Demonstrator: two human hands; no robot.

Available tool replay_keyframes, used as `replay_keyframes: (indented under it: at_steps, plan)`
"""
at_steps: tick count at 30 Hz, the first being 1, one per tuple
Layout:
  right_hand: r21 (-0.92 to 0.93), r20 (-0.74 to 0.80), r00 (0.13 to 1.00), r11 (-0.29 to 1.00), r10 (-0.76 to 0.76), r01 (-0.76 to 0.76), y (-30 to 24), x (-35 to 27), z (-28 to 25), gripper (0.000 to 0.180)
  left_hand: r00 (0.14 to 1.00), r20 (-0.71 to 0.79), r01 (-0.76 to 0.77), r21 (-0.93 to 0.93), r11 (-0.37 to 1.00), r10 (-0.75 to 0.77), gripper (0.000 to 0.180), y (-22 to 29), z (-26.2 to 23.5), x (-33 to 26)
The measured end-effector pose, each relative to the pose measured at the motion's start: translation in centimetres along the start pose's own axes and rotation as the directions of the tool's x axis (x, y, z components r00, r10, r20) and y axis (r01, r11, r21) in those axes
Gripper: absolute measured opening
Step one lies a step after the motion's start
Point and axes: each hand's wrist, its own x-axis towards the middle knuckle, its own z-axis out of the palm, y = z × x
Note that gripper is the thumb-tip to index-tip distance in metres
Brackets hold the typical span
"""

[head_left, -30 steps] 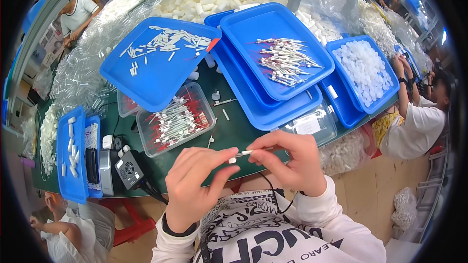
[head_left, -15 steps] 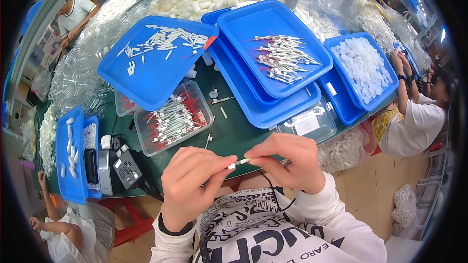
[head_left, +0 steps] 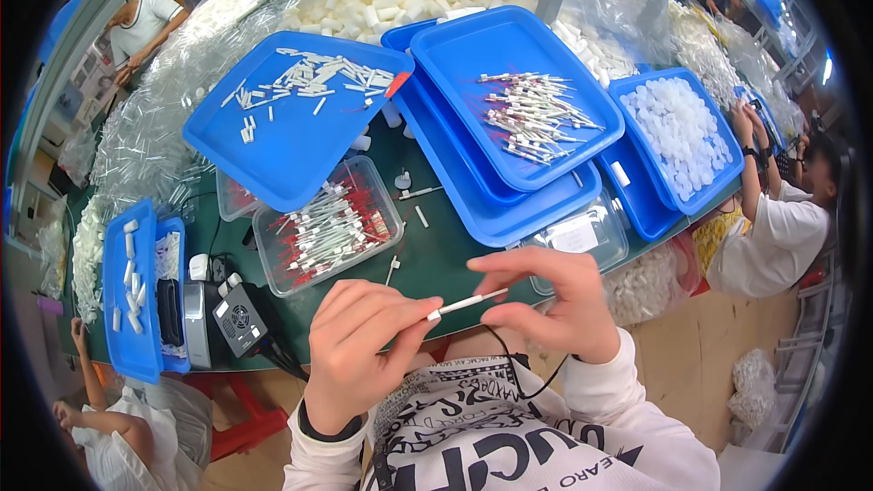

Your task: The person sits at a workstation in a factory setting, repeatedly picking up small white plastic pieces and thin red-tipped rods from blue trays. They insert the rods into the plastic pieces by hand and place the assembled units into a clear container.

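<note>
One slim white stick (head_left: 466, 304), which I hold pinched in my left hand (head_left: 355, 341) at the green table's (head_left: 446, 259) near edge, points toward my right hand (head_left: 575, 309), its thumb and forefinger parted, with a clear box (head_left: 391, 201) and blue tray (head_left: 273, 164) beyond.

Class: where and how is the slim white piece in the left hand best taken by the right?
The slim white piece is probably best pinched by its free end, from the right: narrow, it juts toward the open right hand, while the left hand grips the other end.
</note>
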Motion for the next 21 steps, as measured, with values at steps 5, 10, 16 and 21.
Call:
replay_keyframes:
  at_steps: [5,10,16,21]
  plan:
    - [-0.104,0.124,0.991,0.993,-0.042,0.055,0.9,0.2,0.3,0.011,0.998,-0.007,0.054,-0.064,0.997,-0.054,0.018,-0.5,1.2,-0.9]
    - [-0.018,0.125,0.99,0.998,0.062,-0.06,1.6,0.6,1.4,0.013,0.998,0.05,0.05,-0.032,0.998,-0.049,0.019,-1.5,1.2,-0.3]
    - [-0.098,0.307,0.927,0.976,0.215,-0.194,2.0,5.2,0.0,0.018,0.99,-0.09,0.121,0.132,0.984,-0.11,0.022,-3.9,0.7,1.7]
    - [-0.422,0.2,0.952,0.897,0.234,-0.132,5.3,10.8,-7.2,0.019,0.946,-0.081,0.325,0.308,0.894,-0.315,0.025,-8.2,-1.9,0.8]
